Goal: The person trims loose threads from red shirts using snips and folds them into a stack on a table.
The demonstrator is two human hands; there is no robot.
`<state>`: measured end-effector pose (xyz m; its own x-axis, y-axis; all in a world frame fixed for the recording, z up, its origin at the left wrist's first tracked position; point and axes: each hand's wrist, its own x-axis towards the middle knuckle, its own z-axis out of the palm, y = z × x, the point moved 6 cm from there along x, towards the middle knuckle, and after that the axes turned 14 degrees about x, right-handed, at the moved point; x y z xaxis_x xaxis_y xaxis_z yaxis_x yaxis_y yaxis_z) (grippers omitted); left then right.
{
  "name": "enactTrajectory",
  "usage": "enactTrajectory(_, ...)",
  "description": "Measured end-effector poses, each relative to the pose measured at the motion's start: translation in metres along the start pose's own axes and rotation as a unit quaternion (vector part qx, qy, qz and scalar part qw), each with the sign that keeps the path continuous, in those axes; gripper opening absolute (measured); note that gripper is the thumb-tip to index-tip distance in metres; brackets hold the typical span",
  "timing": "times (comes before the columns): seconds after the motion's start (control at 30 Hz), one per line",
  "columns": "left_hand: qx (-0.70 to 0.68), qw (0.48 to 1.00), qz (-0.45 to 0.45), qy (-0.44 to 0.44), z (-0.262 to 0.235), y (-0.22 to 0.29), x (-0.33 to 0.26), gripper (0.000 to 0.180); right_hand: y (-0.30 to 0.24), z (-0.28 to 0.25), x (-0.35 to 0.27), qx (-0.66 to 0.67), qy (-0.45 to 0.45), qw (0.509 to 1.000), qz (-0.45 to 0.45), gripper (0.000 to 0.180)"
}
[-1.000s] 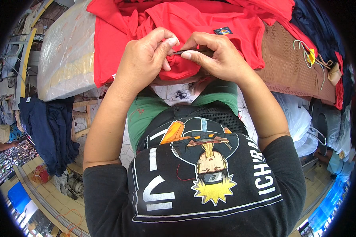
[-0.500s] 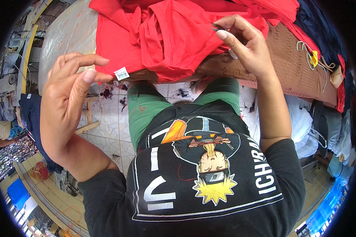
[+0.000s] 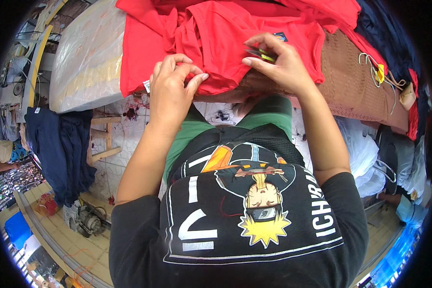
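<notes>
1. At your twelve o'clock, the red garment (image 3: 221,41) lies across the brown cover (image 3: 348,79).
2. Your left hand (image 3: 173,89), eleven o'clock, curls beside it; whether it's pinching fabric, I can't tell.
3. Your right hand (image 3: 287,65), one o'clock, grips small snips (image 3: 267,56).

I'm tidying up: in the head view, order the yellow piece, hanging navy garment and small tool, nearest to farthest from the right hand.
1. Small tool, in the right hand.
2. Yellow piece, to its right.
3. Navy garment, lower left.
</notes>
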<state>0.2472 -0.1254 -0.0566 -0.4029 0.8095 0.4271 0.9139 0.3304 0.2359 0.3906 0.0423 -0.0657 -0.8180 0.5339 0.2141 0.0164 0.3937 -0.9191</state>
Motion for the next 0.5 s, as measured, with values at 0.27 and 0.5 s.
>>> enactTrajectory(0.27,0.005,0.992,-0.004,-0.129,-0.056,-0.067,-0.019,0.015,0.038,0.008,0.000,-0.097,0.007,0.993,0.066,0.033)
enactTrajectory(0.5,0.359,0.909,-0.117,-0.178,-0.089,-0.135,-0.068,0.045,0.038,0.008,-0.001,-0.048,0.031,0.998,-0.024,0.023)
